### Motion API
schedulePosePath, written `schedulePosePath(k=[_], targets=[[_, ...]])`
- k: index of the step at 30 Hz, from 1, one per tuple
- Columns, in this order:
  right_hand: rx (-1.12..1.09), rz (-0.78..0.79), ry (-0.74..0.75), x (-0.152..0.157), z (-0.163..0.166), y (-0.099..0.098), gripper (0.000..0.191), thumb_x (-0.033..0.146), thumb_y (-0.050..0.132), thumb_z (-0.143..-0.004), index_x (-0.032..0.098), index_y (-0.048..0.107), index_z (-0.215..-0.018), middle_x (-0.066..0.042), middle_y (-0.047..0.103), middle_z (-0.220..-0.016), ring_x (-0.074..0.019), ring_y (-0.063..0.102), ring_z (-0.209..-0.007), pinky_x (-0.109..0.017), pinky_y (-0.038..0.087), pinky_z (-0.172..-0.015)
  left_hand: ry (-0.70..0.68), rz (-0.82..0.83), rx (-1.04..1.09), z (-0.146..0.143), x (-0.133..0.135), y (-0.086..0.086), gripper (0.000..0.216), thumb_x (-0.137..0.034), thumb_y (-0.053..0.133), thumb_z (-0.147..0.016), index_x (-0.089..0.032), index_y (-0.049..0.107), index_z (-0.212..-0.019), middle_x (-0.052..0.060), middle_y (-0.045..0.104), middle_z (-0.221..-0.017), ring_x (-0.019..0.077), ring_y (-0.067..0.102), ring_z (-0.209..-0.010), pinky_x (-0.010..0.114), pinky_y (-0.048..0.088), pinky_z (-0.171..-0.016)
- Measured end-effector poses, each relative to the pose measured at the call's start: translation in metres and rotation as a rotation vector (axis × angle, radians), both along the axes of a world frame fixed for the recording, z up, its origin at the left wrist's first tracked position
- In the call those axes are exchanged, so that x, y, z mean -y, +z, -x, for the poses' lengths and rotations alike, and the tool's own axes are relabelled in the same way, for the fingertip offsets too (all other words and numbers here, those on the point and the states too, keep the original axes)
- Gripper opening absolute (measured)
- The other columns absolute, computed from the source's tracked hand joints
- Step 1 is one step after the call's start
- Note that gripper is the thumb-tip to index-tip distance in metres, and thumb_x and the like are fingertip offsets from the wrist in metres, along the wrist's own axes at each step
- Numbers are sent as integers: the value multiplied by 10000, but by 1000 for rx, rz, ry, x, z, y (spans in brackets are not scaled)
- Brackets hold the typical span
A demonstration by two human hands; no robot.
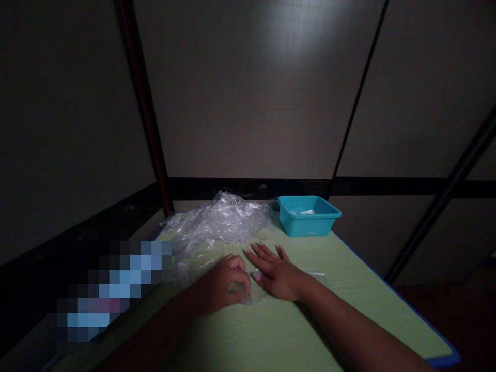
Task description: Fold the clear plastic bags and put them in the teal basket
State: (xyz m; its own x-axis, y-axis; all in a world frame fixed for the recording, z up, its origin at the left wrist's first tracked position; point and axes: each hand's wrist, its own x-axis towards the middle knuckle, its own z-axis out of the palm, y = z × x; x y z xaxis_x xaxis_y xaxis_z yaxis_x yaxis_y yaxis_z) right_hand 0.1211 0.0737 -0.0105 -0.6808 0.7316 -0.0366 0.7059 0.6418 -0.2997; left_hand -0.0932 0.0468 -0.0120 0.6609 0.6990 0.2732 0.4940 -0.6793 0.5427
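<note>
My left hand (228,284) is closed, thumb and forefinger pinched on the edge of a thin clear plastic bag (320,274) lying on the table. Flat on the same bag rests my right hand (277,274), its fingers spread and pointing away from me. Much of the bag is hidden under the right hand and wrist. Just beyond both hands spreads a heap of crumpled clear plastic (232,219).
A turquoise plastic basin (308,225) with something whitish inside stands at the back right of the light green table (372,310). Blue edging runs round the tabletop. A blurred-out patch (120,289) covers the left edge. Panelled doors (248,113) rise close behind.
</note>
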Motion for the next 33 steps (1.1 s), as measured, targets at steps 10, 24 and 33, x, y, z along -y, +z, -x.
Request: schedulePosePath(k=[10, 24, 33], targets=[[5, 4, 14, 0, 0, 2, 651, 579, 283, -871, 330, 30, -1416, -55, 6, -1489, -232, -30, -1354, -598, -38, -1010, 111, -92, 3, 4, -2, 4, 127, -200, 745, -650, -208, 623, -684, -6, 518, -962, 181, 422, -1005, 269, 315, -888], [33, 16, 23, 1, -1, 5, 776, 551, 423, -820, 321, -22, -1413, -63, -21, -1488, -254, -42, -1351, -593, -73, -1006, 171, -86, 11, 7, -7, -7, 95, -193, 632, -738, -180, 596, -652, 10, 551, -864, 173, 451, -901, 272, 342, -814], [-2, 29, 7, 4, 0, 9, 595, 605, 182, -883, 365, 33, -1406, -33, 20, -1490, -239, -9, -1355, -579, -72, -1013, 194, -127, -51, 7, -8, -8, 129, -235, 629, -735, -172, 553, -652, 11, 534, -839, 178, 442, -886, 278, 343, -790]])
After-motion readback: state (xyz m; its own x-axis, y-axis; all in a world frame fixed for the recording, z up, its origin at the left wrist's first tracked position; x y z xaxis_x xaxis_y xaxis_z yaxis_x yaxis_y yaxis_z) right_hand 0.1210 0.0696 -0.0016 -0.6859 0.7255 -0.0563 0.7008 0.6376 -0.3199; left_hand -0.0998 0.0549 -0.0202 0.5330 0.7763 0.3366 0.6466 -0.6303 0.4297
